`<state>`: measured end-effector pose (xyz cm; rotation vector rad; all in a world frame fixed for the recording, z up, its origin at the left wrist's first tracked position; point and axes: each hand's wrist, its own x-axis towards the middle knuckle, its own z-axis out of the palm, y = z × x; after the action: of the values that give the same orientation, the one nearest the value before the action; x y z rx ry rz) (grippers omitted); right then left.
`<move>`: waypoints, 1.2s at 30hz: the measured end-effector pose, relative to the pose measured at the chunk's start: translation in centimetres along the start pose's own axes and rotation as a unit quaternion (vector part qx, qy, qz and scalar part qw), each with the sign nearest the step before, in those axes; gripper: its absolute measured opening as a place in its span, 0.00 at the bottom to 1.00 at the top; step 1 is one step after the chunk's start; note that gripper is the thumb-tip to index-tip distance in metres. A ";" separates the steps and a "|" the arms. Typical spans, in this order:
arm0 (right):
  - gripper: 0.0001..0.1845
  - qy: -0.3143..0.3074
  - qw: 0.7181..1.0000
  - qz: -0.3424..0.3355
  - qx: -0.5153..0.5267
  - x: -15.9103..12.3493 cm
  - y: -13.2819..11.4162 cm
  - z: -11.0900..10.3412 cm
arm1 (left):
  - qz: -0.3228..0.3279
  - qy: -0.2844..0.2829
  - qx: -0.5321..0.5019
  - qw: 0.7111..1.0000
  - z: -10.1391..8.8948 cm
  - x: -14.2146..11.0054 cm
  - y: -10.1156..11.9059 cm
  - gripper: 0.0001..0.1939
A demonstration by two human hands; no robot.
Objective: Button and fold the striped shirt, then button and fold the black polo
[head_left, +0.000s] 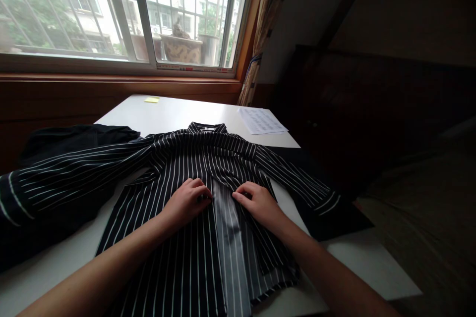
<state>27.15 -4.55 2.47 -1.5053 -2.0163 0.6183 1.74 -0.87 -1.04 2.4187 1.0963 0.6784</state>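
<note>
A black shirt with white stripes [174,158] lies spread on a white table, collar toward the window and sleeves out to both sides. Its front is parted below the chest, showing the greyer inner side of the cloth. My left hand [190,199] pinches the front edge on the left of the opening. Across the gap, my right hand [256,202] has its thumb and fingers closed on the other front edge. Whether a button sits in either pinch is too small to make out.
Dark folded clothing [74,133] lies under the left sleeve, and a dark cloth [334,220] under the right one. Printed sheets [262,120] and a yellow sticky note [151,100] rest on the far part of the white table [126,111]. A barred window [186,15] and curtain [262,34] stand behind.
</note>
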 end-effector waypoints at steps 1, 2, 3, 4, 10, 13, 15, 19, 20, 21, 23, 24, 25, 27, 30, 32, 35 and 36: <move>0.10 0.005 1.000 -0.006 0.010 0.0 0.0 -0.5 | 0.003 0.001 0.000 1.000 0.0 0.0 0.0 0.04; 0.10 0.009 1.000 -0.011 0.022 0.0 -0.1 -0.9 | 0.005 0.002 -0.002 1.000 0.1 0.0 0.0 0.04; 0.10 0.011 0.999 -0.017 0.038 -0.1 -0.2 -1.4 | 0.007 0.004 -0.006 1.000 0.0 0.0 -0.1 0.04; 0.10 0.009 0.998 -0.019 0.059 -0.1 -0.4 -1.8 | 0.007 0.007 -0.013 1.000 0.0 0.0 -0.1 0.03; 0.10 -0.081 0.952 0.096 0.279 0.1 -2.2 -2.3 | -0.002 0.036 -0.104 0.994 -0.4 0.1 -0.2 0.03; 0.10 -0.096 0.911 0.151 0.371 0.5 -2.8 -1.3 | -0.008 0.039 -0.166 0.985 -0.8 0.1 -0.1 0.03; 0.09 -0.095 0.900 0.166 0.391 0.9 -2.9 -0.5 | -0.020 0.035 -0.190 0.981 -1.0 0.1 -0.1 0.03; 0.07 -0.091 0.907 0.170 0.374 1.8 -2.6 1.4 | -0.042 0.027 -0.199 0.979 -1.2 0.0 0.0 0.04; 0.08 -0.091 0.908 0.170 0.373 1.9 -2.4 1.7 | -0.044 0.026 -0.200 0.978 -1.2 0.1 0.0 0.05; 0.09 -0.092 0.909 0.168 0.371 2.1 -2.2 2.1 | -0.046 0.025 -0.203 0.978 -1.2 0.1 0.0 0.05; 0.13 -0.100 0.917 0.153 0.355 2.2 -1.8 2.5 | -0.051 0.023 -0.213 0.975 -1.1 0.1 0.0 0.06; 0.14 -0.107 0.925 0.141 0.337 2.2 -1.6 2.6 | -0.052 0.022 -0.218 0.974 -1.1 0.1 0.0 0.06; 0.14 -0.114 0.935 0.126 0.311 2.2 -1.5 2.7 | -0.053 0.020 -0.222 0.973 -1.1 0.1 0.0 0.06; 0.14 -0.124 0.955 0.102 0.251 2.1 -1.2 2.7 | -0.050 0.019 -0.222 0.974 -0.9 0.1 -0.2 0.06; 0.11 -0.128 0.968 0.092 0.193 1.7 -1.0 2.6 | -0.039 0.016 -0.207 0.977 -0.6 0.0 -0.5 0.05; 0.10 -0.128 0.969 0.090 0.190 1.5 -1.0 2.6 | -0.027 0.013 -0.186 0.982 -0.4 0.0 -0.7 0.03; 0.09 -0.108 0.970 0.088 0.198 1.3 -0.9 2.7 | -0.004 0.002 -0.132 0.991 -0.3 -0.2 -0.7 0.06; 0.10 -0.100 0.971 0.089 0.200 1.3 -0.9 2.7 | 0.004 -0.003 -0.112 0.994 -0.3 -0.2 -0.7 0.08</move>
<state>24.42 -3.64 1.29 -1.4268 -1.7655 1.2136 1.04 -0.57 -1.21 2.2331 0.9538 0.7533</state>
